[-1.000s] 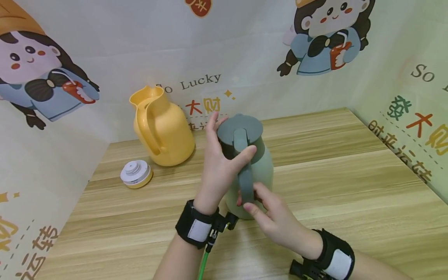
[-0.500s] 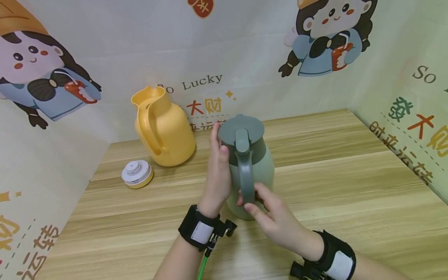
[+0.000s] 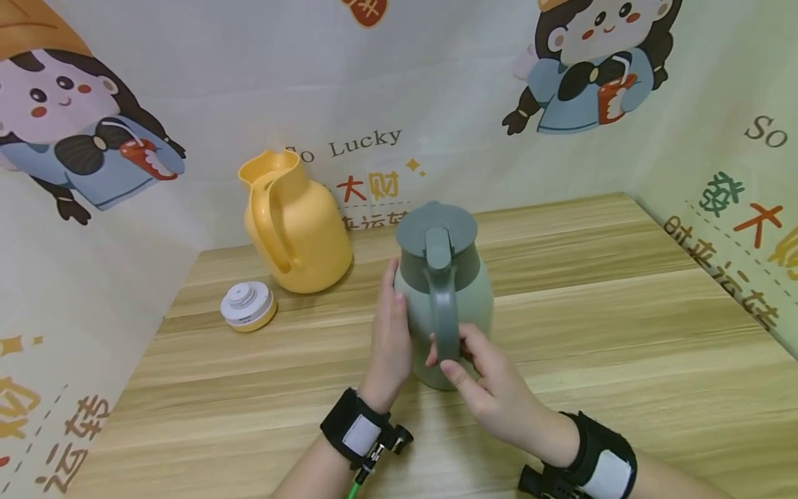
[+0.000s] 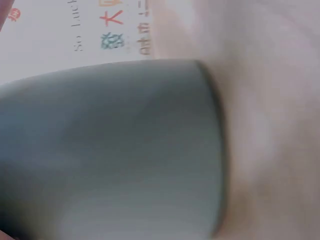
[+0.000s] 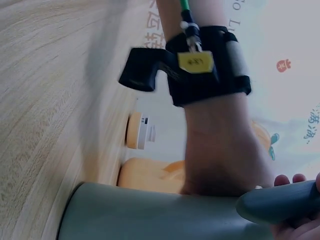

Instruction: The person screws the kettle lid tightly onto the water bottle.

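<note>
A green thermos jug [image 3: 476, 298] stands upright on the table, its darker lid [image 3: 436, 227] on top and its handle [image 3: 443, 308] toward me. My right hand [image 3: 499, 398] grips the lower part of this handle between thumb and fingers. Flat against the jug's left side rests my left hand [image 3: 391, 346], fingers extended along the body. The left wrist view is filled mostly by the jug's smooth lower body [image 4: 125, 150]. In the right wrist view, fingers [image 5: 298, 178] show past the handle [image 5: 275, 201], and the left hand [image 5: 225, 155] lies behind the jug.
A lidless yellow jug [image 3: 314, 239] stands at the back left, near the printed backdrop [image 3: 249, 90]. In front of it lies a white stopper with a yellow rim [image 3: 248, 305]. The wooden table [image 3: 598, 305] meets the backdrop at the back and right.
My left hand has come down from the lid and handle top to the jug's left side, its thumb leaving the handle. My right hand keeps its hold on the handle.
</note>
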A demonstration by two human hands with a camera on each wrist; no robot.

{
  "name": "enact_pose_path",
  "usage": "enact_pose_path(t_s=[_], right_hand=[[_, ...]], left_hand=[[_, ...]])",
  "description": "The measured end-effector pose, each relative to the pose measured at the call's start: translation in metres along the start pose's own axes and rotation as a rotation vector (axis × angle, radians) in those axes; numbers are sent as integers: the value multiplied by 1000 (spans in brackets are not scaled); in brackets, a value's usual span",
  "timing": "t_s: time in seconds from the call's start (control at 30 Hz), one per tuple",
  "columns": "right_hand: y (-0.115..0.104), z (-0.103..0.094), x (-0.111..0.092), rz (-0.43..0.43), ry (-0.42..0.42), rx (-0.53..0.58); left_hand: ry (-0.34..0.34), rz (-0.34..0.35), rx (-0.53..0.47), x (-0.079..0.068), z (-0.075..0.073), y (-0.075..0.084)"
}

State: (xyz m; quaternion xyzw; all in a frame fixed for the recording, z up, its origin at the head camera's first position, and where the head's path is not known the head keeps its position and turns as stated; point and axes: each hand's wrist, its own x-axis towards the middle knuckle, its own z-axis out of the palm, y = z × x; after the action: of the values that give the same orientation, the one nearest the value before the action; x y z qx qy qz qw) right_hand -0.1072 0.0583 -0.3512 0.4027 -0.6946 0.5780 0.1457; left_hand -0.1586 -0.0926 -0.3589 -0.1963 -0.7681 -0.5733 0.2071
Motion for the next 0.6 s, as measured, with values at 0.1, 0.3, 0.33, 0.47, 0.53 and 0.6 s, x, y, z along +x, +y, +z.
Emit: enact_pose_path(t_s=[0.1, 0.3, 0.33, 0.47, 0.53, 0.6], right_hand=[[-1, -2, -1, 14, 3, -4], [-2, -5, 1, 18, 5, 27], [-3, -6, 2, 22, 2, 41], [-7, -7, 10, 83, -20, 115], [-9, -7, 14, 106, -24, 167], [-11, -6, 19, 118, -20, 229]], left_hand=[[-38, -36, -40, -6, 1, -8], [-94, -44, -92, -17, 3, -23], [-103, -52, -99, -19, 2, -24], [-131, -112, -124, -26, -2, -23], [-143, -149, -138, -28, -5, -20], [-160, -182, -169, -29, -7, -14]])
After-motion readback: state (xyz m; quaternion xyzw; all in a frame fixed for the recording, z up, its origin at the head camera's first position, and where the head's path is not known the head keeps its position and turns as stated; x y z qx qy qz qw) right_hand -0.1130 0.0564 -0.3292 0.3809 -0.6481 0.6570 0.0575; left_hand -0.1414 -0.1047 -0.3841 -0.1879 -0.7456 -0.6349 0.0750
